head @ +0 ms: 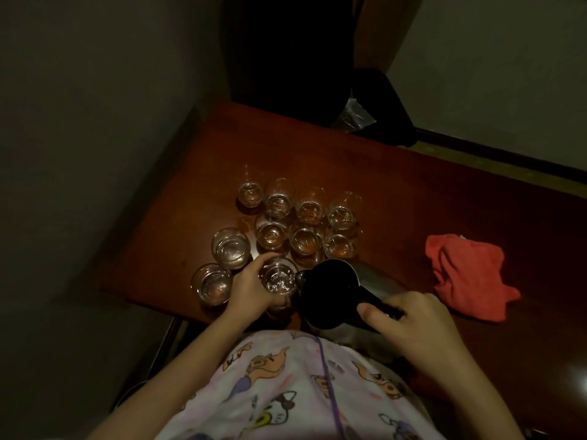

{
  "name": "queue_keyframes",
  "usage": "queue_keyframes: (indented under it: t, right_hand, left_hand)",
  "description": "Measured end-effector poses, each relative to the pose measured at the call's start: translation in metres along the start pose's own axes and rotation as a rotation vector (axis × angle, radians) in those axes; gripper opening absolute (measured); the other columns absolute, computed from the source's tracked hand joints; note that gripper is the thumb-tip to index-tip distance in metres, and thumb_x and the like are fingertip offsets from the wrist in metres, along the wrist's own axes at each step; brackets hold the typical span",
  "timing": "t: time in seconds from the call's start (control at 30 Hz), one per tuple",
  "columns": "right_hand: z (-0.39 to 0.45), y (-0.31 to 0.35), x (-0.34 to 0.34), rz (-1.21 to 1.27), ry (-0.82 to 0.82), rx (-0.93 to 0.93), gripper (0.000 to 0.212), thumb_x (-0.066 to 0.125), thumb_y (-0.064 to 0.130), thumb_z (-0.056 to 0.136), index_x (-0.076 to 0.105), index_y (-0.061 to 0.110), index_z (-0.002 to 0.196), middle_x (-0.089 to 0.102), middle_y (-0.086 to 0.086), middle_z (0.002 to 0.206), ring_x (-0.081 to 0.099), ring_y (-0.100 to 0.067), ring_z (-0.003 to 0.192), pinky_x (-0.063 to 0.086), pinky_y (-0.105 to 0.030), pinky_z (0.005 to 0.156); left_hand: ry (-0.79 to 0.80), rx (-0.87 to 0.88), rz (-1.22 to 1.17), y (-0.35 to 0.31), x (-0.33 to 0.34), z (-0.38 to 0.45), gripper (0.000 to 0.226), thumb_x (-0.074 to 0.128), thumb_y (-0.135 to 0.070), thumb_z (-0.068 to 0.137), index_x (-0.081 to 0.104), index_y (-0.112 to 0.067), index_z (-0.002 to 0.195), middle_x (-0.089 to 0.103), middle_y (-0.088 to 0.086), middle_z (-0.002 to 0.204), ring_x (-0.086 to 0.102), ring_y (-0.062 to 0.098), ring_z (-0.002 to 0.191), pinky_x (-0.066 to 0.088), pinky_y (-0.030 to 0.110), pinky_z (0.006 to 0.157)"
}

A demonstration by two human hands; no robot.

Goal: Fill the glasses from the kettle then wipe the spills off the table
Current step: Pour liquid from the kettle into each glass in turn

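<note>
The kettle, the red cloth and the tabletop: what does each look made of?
Kettle: likely brushed metal body, going by its dull grey sheen, with a glossy black lid and handle, probably plastic.
Red cloth: soft matte fabric, crumpled into folds.
Tabletop: reddish-brown with a smooth gloss, wood or wood-look laminate; the dim light leaves that open.

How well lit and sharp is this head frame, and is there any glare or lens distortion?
Head view: dim and warm-toned; corners sink into shadow; the brown wooden table bends with wide-angle distortion; clear drinking glasses show small highlights; red crumpled cloth stays readable; black-lidded steel kettle is nearly featureless.
</note>
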State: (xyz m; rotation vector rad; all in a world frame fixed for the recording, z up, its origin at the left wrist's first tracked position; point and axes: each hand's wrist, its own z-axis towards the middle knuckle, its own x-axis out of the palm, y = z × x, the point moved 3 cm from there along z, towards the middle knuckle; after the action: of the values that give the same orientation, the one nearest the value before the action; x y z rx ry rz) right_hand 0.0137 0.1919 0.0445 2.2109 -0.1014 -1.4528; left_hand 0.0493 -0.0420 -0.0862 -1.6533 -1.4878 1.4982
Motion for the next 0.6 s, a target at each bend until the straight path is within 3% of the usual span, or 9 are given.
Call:
queue_keyframes:
  t: [0.2,0.37,0.6]
  right_hand:
    - [0.0005,-0.0004,0.0007,-0.021,-0.009,-0.017,0.063,0.034,0.072,0.055,0.037,0.01,0.045,0.034,-0.005,0.041,0.034,-0.019,0.04,0.023,-0.034,0.048]
    - [-0.0007,0.0,0.0006,-0.012,-0.013,-0.02,0.057,0.045,0.063,0.062,0.034,0.011,0.043,0.031,-0.003,0.039,0.031,-0.017,0.039,0.021,-0.033,0.048]
    - [-0.0011,-0.0033,0.0025,0.037,-0.04,-0.022,0.058,0.05,0.064,0.066,0.034,0.013,0.041,0.032,-0.002,0.039,0.031,-0.017,0.039,0.023,-0.034,0.049]
  left_hand:
    - [-0.004,-0.001,-0.002,0.0004,0.0006,-0.0002,0.081,0.087,-0.004,0.046,0.057,-0.025,0.119,0.064,-0.007,0.108,0.059,0.007,0.1,0.043,0.008,0.078]
    - [0.002,-0.009,-0.003,-0.0005,0.0004,-0.0018,0.081,0.086,-0.002,0.047,0.057,-0.025,0.12,0.063,-0.007,0.108,0.058,0.006,0.1,0.04,0.0,0.07]
    - [-0.01,-0.005,-0.001,-0.0007,0.0007,-0.0036,0.082,0.086,-0.002,0.047,0.057,-0.024,0.12,0.063,-0.007,0.109,0.058,0.009,0.102,0.04,0.004,0.075]
